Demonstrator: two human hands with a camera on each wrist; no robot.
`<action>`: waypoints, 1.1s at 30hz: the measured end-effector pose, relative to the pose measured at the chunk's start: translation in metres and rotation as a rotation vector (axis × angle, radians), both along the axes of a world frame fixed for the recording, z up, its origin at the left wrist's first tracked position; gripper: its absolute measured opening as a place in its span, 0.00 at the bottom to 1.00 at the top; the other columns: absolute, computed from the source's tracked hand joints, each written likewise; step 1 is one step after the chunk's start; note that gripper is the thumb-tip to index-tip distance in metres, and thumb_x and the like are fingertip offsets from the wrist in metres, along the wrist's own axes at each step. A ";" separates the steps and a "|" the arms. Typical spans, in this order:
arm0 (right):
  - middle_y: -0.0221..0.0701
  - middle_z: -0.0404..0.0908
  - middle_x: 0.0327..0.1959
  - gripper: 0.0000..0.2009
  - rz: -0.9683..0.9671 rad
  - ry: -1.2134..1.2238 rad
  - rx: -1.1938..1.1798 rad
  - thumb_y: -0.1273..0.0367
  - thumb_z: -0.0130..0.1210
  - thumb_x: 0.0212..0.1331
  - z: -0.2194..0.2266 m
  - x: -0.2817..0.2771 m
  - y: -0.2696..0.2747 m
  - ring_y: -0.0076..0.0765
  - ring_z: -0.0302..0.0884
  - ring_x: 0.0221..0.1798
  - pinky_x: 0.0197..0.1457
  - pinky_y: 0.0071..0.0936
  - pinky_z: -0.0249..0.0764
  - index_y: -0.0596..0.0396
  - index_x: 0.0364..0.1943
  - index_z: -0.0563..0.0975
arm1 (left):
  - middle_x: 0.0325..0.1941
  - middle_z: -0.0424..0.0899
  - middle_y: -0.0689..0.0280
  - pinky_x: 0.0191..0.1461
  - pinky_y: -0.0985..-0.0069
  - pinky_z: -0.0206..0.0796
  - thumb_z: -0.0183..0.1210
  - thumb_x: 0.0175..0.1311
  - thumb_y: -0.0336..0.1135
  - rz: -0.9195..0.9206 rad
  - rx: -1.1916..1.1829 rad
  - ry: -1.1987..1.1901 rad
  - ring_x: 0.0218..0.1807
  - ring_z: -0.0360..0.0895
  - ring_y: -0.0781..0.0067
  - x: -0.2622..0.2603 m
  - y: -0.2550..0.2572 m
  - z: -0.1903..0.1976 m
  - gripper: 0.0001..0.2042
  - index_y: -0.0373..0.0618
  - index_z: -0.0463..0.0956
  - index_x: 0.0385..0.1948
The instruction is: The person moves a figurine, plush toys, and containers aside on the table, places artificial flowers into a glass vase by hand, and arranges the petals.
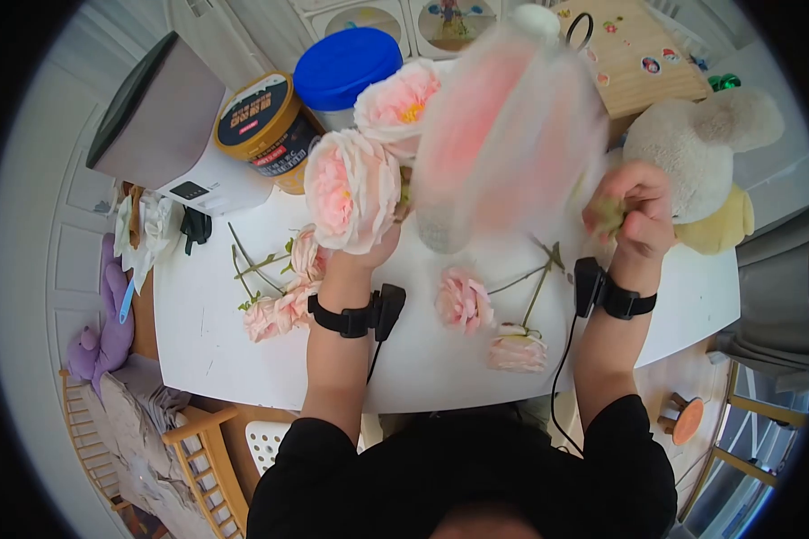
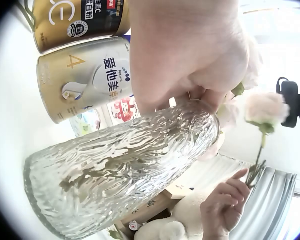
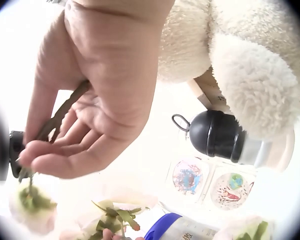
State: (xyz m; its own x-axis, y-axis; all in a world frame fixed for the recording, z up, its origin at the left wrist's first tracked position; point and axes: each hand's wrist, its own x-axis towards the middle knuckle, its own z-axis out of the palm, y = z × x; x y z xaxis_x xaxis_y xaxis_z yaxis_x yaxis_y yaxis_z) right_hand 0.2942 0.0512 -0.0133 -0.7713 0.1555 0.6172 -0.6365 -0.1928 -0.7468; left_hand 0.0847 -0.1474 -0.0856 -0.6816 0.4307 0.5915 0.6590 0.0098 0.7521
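Observation:
My left hand (image 2: 190,55) holds the mouth of a clear, rippled glass vase (image 2: 120,165), fingers bent at its rim. Two full pale-pink roses (image 1: 355,193) stand out by this hand and hide most of it in the head view. With thumb and fingers my right hand (image 1: 638,216) pinches the green stem (image 3: 65,112) of another pink rose (image 2: 266,107). That bloom is large and blurred near the head camera, covering much of the vase. Cut roses (image 1: 465,299) with leafy stems lie on the white table (image 1: 404,377), and several more (image 1: 279,314) lie left.
Behind my left hand stand a blue-lidded can (image 1: 346,67), a brown-and-gold tub (image 1: 265,126) and a grey-white appliance (image 1: 171,126). A plush toy (image 1: 692,153) sits beyond my right hand, near a wooden box (image 1: 638,54). A black-topped bottle (image 3: 215,135) stands behind.

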 end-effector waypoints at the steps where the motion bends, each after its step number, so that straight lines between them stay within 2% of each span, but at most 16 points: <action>1: 0.36 0.82 0.28 0.23 -0.055 0.059 -0.139 0.67 0.65 0.54 0.003 -0.002 -0.004 0.34 0.79 0.30 0.37 0.27 0.73 0.67 0.51 0.75 | 0.47 0.84 0.65 0.61 0.71 0.65 0.66 0.57 0.25 -0.217 -0.013 -0.032 0.51 0.77 0.70 -0.005 -0.014 0.025 0.17 0.42 0.77 0.50; 2: 0.36 0.82 0.28 0.23 -0.156 0.068 -0.130 0.66 0.64 0.55 0.007 -0.008 -0.008 0.34 0.79 0.31 0.40 0.28 0.73 0.66 0.52 0.74 | 0.47 0.84 0.65 0.60 0.72 0.66 0.66 0.57 0.26 -0.434 -0.031 -0.060 0.51 0.78 0.71 -0.006 -0.023 0.041 0.17 0.42 0.78 0.49; 3: 0.35 0.81 0.28 0.24 -0.259 0.075 -0.127 0.66 0.64 0.56 0.010 -0.014 -0.013 0.34 0.79 0.32 0.42 0.30 0.73 0.66 0.54 0.73 | 0.44 0.84 0.66 0.54 0.73 0.69 0.66 0.57 0.26 -0.437 -0.078 -0.163 0.47 0.79 0.73 -0.004 -0.024 0.046 0.14 0.42 0.79 0.46; 4: 0.35 0.81 0.27 0.24 -0.362 0.079 -0.131 0.66 0.63 0.57 0.012 -0.017 -0.019 0.34 0.79 0.33 0.45 0.31 0.73 0.65 0.55 0.71 | 0.44 0.84 0.66 0.52 0.74 0.70 0.66 0.57 0.25 -0.436 -0.059 -0.110 0.46 0.79 0.74 -0.007 -0.022 0.044 0.13 0.42 0.80 0.45; 5: 0.35 0.83 0.31 0.18 -0.364 -0.010 -0.102 0.69 0.62 0.58 0.017 -0.016 -0.025 0.35 0.81 0.38 0.52 0.32 0.72 0.63 0.50 0.73 | 0.43 0.84 0.66 0.50 0.74 0.71 0.66 0.58 0.25 -0.438 -0.043 -0.060 0.45 0.79 0.74 -0.011 -0.020 0.037 0.12 0.41 0.80 0.44; 6: 0.36 0.83 0.32 0.16 -0.413 -0.058 -0.092 0.70 0.61 0.59 0.020 -0.017 -0.031 0.34 0.82 0.39 0.53 0.32 0.72 0.62 0.49 0.74 | 0.43 0.84 0.67 0.49 0.74 0.72 0.66 0.58 0.25 -0.441 -0.030 -0.013 0.44 0.79 0.75 -0.012 -0.019 0.033 0.11 0.41 0.80 0.43; 8: 0.37 0.84 0.35 0.13 -0.512 -0.165 -0.077 0.73 0.60 0.60 0.025 -0.024 -0.046 0.34 0.83 0.41 0.54 0.31 0.73 0.61 0.47 0.74 | 0.42 0.84 0.66 0.48 0.75 0.72 0.65 0.59 0.25 -0.467 0.032 -0.115 0.44 0.79 0.75 -0.004 -0.020 0.040 0.11 0.41 0.80 0.43; 9: 0.37 0.85 0.38 0.12 -0.500 -0.160 -0.114 0.77 0.59 0.59 0.026 -0.029 -0.056 0.33 0.83 0.44 0.55 0.31 0.74 0.59 0.46 0.74 | 0.42 0.84 0.66 0.47 0.75 0.72 0.65 0.60 0.25 -0.479 0.064 -0.166 0.44 0.78 0.75 -0.001 -0.020 0.042 0.11 0.41 0.80 0.43; 11: 0.36 0.85 0.38 0.11 -0.552 -0.121 -0.051 0.78 0.60 0.58 0.026 -0.040 -0.080 0.32 0.83 0.44 0.54 0.31 0.75 0.60 0.45 0.75 | 0.42 0.84 0.66 0.48 0.75 0.72 0.65 0.60 0.25 -0.536 0.125 -0.314 0.44 0.78 0.75 -0.004 -0.019 0.031 0.10 0.41 0.79 0.44; 15: 0.35 0.85 0.41 0.11 -0.672 -0.128 0.219 0.80 0.62 0.56 0.017 -0.052 -0.102 0.31 0.83 0.45 0.52 0.29 0.77 0.60 0.42 0.77 | 0.42 0.83 0.65 0.50 0.74 0.72 0.64 0.61 0.26 -0.568 0.125 -0.485 0.45 0.78 0.74 -0.008 -0.020 0.021 0.11 0.41 0.78 0.45; 18: 0.35 0.85 0.41 0.09 -0.689 -0.102 0.420 0.80 0.63 0.54 0.016 -0.053 -0.097 0.30 0.82 0.46 0.52 0.27 0.76 0.60 0.40 0.79 | 0.43 0.83 0.66 0.50 0.74 0.72 0.64 0.62 0.26 -0.613 0.170 -0.482 0.45 0.78 0.74 -0.008 -0.016 0.021 0.11 0.41 0.78 0.45; 21: 0.34 0.85 0.40 0.10 -0.614 -0.044 0.181 0.79 0.64 0.51 0.019 -0.050 -0.099 0.34 0.82 0.45 0.52 0.29 0.76 0.58 0.38 0.80 | 0.44 0.83 0.66 0.51 0.75 0.71 0.63 0.62 0.26 -0.544 0.112 -0.418 0.46 0.78 0.74 -0.012 -0.020 0.010 0.11 0.42 0.78 0.46; 24: 0.33 0.85 0.39 0.09 -0.685 -0.135 0.266 0.78 0.65 0.50 0.018 -0.050 -0.098 0.37 0.81 0.44 0.50 0.30 0.74 0.57 0.36 0.81 | 0.45 0.82 0.66 0.52 0.76 0.70 0.63 0.62 0.25 -0.554 0.056 -0.396 0.48 0.77 0.74 -0.019 -0.020 0.000 0.13 0.43 0.77 0.47; 27: 0.33 0.84 0.38 0.09 -0.754 -0.131 0.354 0.76 0.65 0.50 0.021 -0.050 -0.098 0.37 0.79 0.44 0.48 0.31 0.72 0.56 0.36 0.81 | 0.46 0.82 0.66 0.55 0.74 0.69 0.63 0.60 0.22 -0.386 -0.073 -0.049 0.51 0.76 0.73 -0.024 -0.022 -0.004 0.15 0.43 0.76 0.49; 30: 0.31 0.83 0.37 0.09 -0.758 -0.137 0.392 0.74 0.66 0.50 0.020 -0.049 -0.093 0.36 0.77 0.43 0.48 0.31 0.71 0.55 0.36 0.81 | 0.49 0.81 0.66 0.59 0.71 0.67 0.63 0.59 0.20 -0.474 0.076 -0.277 0.53 0.75 0.71 -0.020 -0.024 -0.012 0.19 0.43 0.74 0.52; 33: 0.31 0.82 0.40 0.10 -0.749 -0.255 0.623 0.77 0.65 0.52 0.016 -0.050 -0.094 0.32 0.75 0.47 0.52 0.28 0.72 0.57 0.38 0.80 | 0.53 0.79 0.66 0.62 0.72 0.66 0.62 0.58 0.19 -0.545 0.160 -0.501 0.54 0.75 0.71 -0.018 -0.020 -0.010 0.23 0.44 0.70 0.56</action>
